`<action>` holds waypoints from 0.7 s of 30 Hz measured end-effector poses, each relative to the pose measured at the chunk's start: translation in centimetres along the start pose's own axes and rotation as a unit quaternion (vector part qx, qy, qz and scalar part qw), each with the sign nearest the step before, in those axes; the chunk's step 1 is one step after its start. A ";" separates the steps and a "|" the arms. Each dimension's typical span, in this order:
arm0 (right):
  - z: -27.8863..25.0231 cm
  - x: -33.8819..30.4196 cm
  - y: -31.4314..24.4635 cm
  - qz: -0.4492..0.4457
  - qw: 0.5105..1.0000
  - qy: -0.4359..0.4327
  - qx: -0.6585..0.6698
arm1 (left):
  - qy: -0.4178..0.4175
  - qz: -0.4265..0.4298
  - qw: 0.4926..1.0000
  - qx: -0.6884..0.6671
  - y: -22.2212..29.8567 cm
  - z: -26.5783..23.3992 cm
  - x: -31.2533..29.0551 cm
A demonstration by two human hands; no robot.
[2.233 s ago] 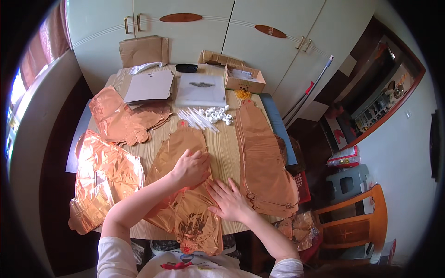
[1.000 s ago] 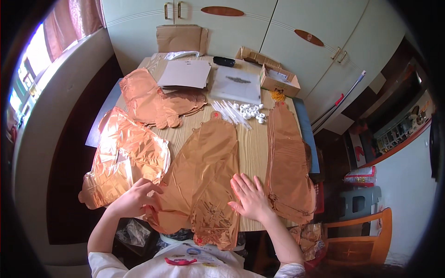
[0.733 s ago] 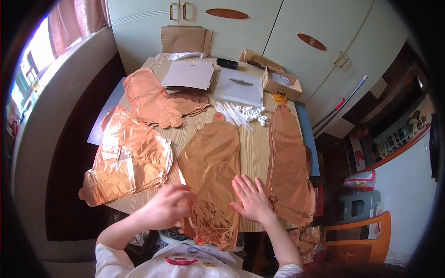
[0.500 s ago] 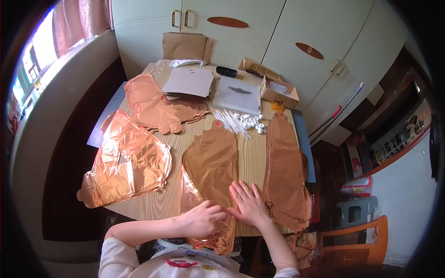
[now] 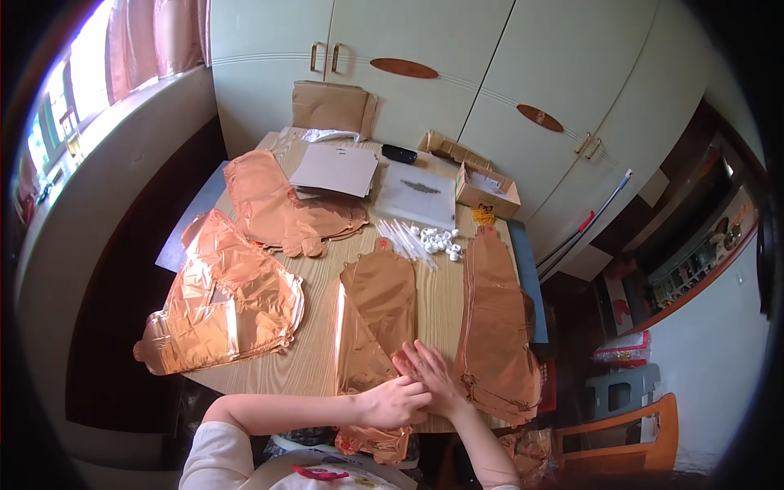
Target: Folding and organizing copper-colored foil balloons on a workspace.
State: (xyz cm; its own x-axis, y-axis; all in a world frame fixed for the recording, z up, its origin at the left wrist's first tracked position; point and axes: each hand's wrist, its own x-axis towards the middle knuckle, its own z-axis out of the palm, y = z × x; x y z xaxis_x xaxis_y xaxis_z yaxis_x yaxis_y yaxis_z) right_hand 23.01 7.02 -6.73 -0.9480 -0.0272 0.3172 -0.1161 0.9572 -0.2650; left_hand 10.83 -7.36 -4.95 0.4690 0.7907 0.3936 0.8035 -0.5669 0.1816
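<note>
A copper-coloured foil balloon [image 5: 377, 298] lies flat and lengthwise before me, folded over along a slanting crease. Its near end hangs crumpled over the table's front edge. My left hand [image 5: 396, 402] is closed at the balloon's near right edge, fingers curled on the foil; the pinch itself is mostly hidden. Against it, my right hand [image 5: 437, 380] has its fingers stretched out, partly covered by the left hand, over the balloon's right edge. A stack of long folded foil balloons [image 5: 496, 327] lies right of my hands; wider shiny foil balloons [image 5: 229, 298] lie to the left.
More foil pieces [image 5: 265, 192] lie far left beside grey card sheets [image 5: 335, 167]. White straws [image 5: 406, 243], small white pieces [image 5: 441, 242], a clear plastic packet [image 5: 416, 196], a black object [image 5: 398, 153] and an open carton [image 5: 487, 192] stand farther back. A wooden chair [image 5: 665, 433] is at right.
My left hand has moved right and slightly nearer, meeting my right hand. The balloon's left side has come inward, making it narrower. The view has tipped upward a little.
</note>
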 end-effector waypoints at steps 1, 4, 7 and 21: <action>-0.1 0.1 0.1 -0.018 1.000 -0.004 0.005 | -0.007 0.004 1.000 0.002 0.0 0.2 -0.1; -0.5 0.3 0.5 -0.068 0.997 -0.017 0.018 | -0.009 0.038 0.999 0.004 0.0 0.5 -0.1; -0.5 0.5 0.1 0.003 0.990 -0.027 0.137 | -0.010 0.045 0.999 0.000 0.1 0.3 -0.2; -0.7 0.5 -0.1 -0.088 0.995 -0.011 0.040 | -0.046 -0.348 0.931 0.099 -5.5 -6.4 -9.3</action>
State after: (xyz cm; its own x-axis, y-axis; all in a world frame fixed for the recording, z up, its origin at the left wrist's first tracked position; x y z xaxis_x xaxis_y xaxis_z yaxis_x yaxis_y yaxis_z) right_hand 22.77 7.09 -5.88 -0.9172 -0.1998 0.3447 -0.3032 0.9113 -0.2786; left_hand -0.32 -13.05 -3.85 -0.1694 0.9720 0.1626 0.9719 0.1373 0.1914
